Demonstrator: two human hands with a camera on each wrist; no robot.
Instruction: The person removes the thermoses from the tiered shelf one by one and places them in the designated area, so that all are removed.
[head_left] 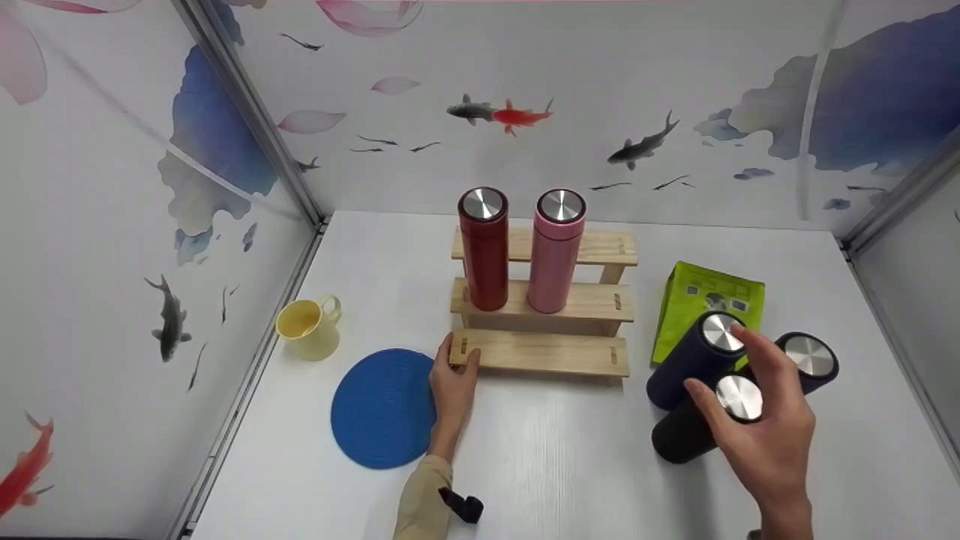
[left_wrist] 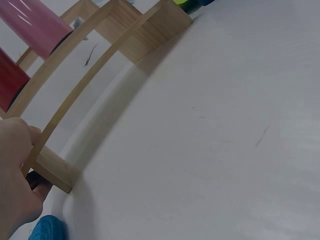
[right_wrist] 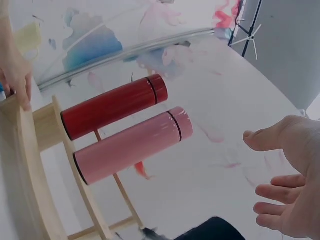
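Note:
My left hand (head_left: 454,386) grips the left end of the lowest step of a three-tier wooden rack (head_left: 547,352), its thumb and fingers around the board. On the middle step a red thermos bottle (head_left: 484,262) and a pink thermos bottle (head_left: 553,262) stand upright side by side. My right hand (head_left: 772,420), thumb and fingers spread apart, hovers by the tops of a black thermos bottle (head_left: 682,431) and a navy thermos bottle (head_left: 686,367). A third dark thermos bottle (head_left: 810,360) stands behind that hand, partly hidden by it.
A green pouch (head_left: 682,300) lies behind the dark bottles. Left of the rack are a round blue mat (head_left: 382,412) and a yellow mug (head_left: 311,330). Printed wall panels (head_left: 570,75) enclose the white table (head_left: 555,450) at the back and sides.

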